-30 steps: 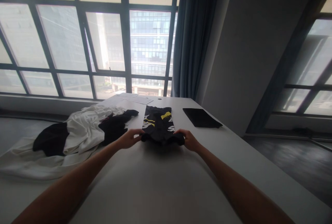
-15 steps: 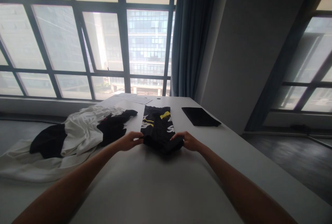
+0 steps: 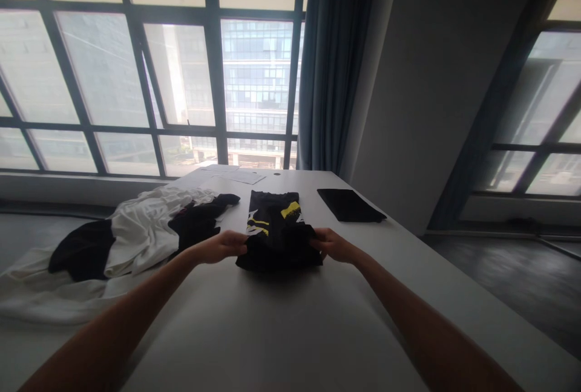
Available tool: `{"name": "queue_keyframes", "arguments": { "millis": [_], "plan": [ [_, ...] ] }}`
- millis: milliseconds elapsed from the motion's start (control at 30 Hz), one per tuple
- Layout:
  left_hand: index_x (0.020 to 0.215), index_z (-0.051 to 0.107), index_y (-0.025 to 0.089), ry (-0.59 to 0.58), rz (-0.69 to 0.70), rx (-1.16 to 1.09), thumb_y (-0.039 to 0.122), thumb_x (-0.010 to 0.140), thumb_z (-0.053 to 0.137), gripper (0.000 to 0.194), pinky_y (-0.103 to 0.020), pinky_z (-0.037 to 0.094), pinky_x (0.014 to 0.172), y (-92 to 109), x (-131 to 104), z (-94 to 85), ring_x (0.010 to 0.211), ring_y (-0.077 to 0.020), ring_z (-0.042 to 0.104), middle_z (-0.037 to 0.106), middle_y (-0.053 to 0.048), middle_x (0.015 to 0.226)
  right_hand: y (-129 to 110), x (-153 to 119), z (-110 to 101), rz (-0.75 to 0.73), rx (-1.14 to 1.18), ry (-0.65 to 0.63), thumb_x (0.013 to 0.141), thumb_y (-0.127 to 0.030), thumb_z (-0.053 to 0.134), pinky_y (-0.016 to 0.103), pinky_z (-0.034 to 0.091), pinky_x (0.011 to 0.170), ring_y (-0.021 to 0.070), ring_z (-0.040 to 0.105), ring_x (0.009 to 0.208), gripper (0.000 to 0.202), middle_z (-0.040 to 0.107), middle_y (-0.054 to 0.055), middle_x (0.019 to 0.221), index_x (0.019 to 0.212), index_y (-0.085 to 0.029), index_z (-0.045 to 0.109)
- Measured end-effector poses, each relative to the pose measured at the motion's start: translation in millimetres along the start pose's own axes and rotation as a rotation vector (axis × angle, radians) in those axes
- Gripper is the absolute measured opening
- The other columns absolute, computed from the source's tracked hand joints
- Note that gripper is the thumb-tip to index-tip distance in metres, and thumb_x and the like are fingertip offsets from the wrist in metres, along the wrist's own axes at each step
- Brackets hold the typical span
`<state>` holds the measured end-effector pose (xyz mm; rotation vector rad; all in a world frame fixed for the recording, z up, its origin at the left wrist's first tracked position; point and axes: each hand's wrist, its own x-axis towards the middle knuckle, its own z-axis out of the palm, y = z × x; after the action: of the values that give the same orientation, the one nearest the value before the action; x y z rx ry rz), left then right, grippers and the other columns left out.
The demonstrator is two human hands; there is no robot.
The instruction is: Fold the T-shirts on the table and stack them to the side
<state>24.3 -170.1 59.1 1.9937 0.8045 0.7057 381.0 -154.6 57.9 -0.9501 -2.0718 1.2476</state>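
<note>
A black T-shirt with yellow and white print lies on the white table, partly folded into a narrow strip. Its near end is turned up over the print and forms a plain black flap. My left hand pinches the left edge of that flap. On the opposite side, my right hand grips the flap's right edge, with the fingertips partly hidden by the cloth. The right part of the white lettering is covered by the flap.
To the right lies a folded black garment. A loose heap of white and black clothes covers the left side. Paper sheets rest at the far end of the white table, before the windows and a blue curtain.
The T-shirt's near end has been folded further away from me over the print, hiding more of the white lettering. Both hands still hold its sides.
</note>
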Motion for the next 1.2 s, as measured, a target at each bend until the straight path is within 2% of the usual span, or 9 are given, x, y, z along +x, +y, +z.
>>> {"name": "queue_keyframes", "arguments": {
  "millis": [100, 200, 400, 500, 667, 867, 1000, 1100, 1200],
  "plan": [
    [0.094, 0.071, 0.012, 0.095, -0.031, -0.19, 0.056, 0.075, 0.074, 0.048, -0.028, 0.052, 0.063, 7, 11, -8.5, 0.067, -0.0166, 0.062, 0.068, -0.005, 0.075, -10, 6, -13, -0.063, 0.064, 0.049, 0.078, -0.06, 0.068, 0.027, 0.053, 0.054, 0.0159, 0.064, 0.065, 0.055, 0.065, 0.003, 0.08, 0.109, -0.014, 0.065],
    [0.091, 0.067, 0.013, 0.365, 0.007, -0.272, 0.056, 0.072, 0.075, 0.047, -0.025, 0.05, 0.059, 3, 37, -20.0, 0.06, -0.0124, 0.059, 0.063, -0.001, 0.071, -13, 32, -25, -0.131, 0.048, 0.246, 0.08, -0.056, 0.067, 0.026, 0.052, 0.054, 0.0152, 0.062, 0.063, 0.051, 0.065, 0.002, 0.077, 0.109, -0.015, 0.066],
    [0.101, 0.064, 0.011, 0.695, -0.209, -0.182, 0.056, 0.075, 0.069, 0.052, -0.024, 0.048, 0.054, -49, 90, -30.8, 0.055, -0.0114, 0.056, 0.059, 0.002, 0.067, 23, 100, -33, 0.123, -0.18, 0.551, 0.089, -0.046, 0.057, 0.031, 0.055, 0.071, 0.0207, 0.067, 0.082, 0.045, 0.07, 0.009, 0.092, 0.119, -0.013, 0.062],
    [0.119, 0.059, 0.01, 0.651, -0.377, 0.003, 0.051, 0.072, 0.074, 0.064, -0.028, 0.052, 0.062, -82, 96, -30.7, 0.067, -0.0175, 0.064, 0.067, -0.004, 0.077, 49, 113, -30, 0.321, -0.288, 0.516, 0.083, -0.047, 0.067, 0.035, 0.055, 0.078, 0.0248, 0.068, 0.091, 0.056, 0.07, 0.013, 0.098, 0.127, -0.013, 0.058],
    [0.117, 0.064, 0.017, 0.533, -0.306, 0.378, 0.036, 0.07, 0.077, 0.052, -0.03, 0.053, 0.079, -107, 98, -34.0, 0.084, -0.0214, 0.068, 0.069, -0.003, 0.083, 69, 107, -29, 0.187, -0.301, 0.347, 0.068, -0.041, 0.083, 0.036, 0.055, 0.079, 0.0263, 0.068, 0.09, 0.068, 0.07, 0.01, 0.093, 0.127, -0.017, 0.059],
    [0.113, 0.068, 0.019, 0.563, -0.367, 0.548, 0.027, 0.08, 0.066, 0.034, -0.033, 0.051, 0.085, -93, 97, -22.8, 0.088, -0.0225, 0.068, 0.07, -0.006, 0.092, 60, 92, -25, 0.324, -0.472, 0.315, 0.065, -0.017, 0.079, 0.033, 0.054, 0.08, 0.0251, 0.068, 0.089, 0.068, 0.071, 0.007, 0.094, 0.13, -0.018, 0.058],
    [0.123, 0.063, 0.018, 0.591, -0.28, 0.769, 0.029, 0.087, 0.059, 0.039, -0.039, 0.047, 0.096, -73, 94, -3.3, 0.113, -0.0289, 0.062, 0.067, -0.012, 0.121, 44, 88, -8, 0.336, -0.817, 0.392, 0.078, -0.019, 0.067, 0.035, 0.049, 0.093, 0.0288, 0.062, 0.111, 0.057, 0.064, 0.016, 0.123, 0.133, -0.016, 0.057],
    [0.133, 0.058, 0.019, 0.417, -0.075, 0.851, 0.041, 0.094, 0.048, 0.046, -0.042, 0.035, 0.111, -67, 95, 13.9, 0.133, -0.0286, 0.048, 0.055, -0.012, 0.142, 36, 92, 12, 0.175, -0.943, 0.415, 0.092, -0.035, 0.054, 0.04, 0.038, 0.108, 0.0285, 0.049, 0.13, 0.052, 0.054, 0.016, 0.14, 0.141, -0.018, 0.051],
    [0.144, 0.049, 0.019, 0.159, -0.121, 0.844, 0.054, 0.096, 0.04, 0.06, -0.043, 0.023, 0.118, -76, 95, 22.9, 0.146, -0.0277, 0.031, 0.039, -0.01, 0.156, 39, 96, 28, 0.179, -0.903, 0.242, 0.098, -0.049, 0.04, 0.045, 0.02, 0.118, 0.0264, 0.03, 0.145, 0.06, 0.038, 0.014, 0.155, 0.15, -0.018, 0.04]
  ]
}}
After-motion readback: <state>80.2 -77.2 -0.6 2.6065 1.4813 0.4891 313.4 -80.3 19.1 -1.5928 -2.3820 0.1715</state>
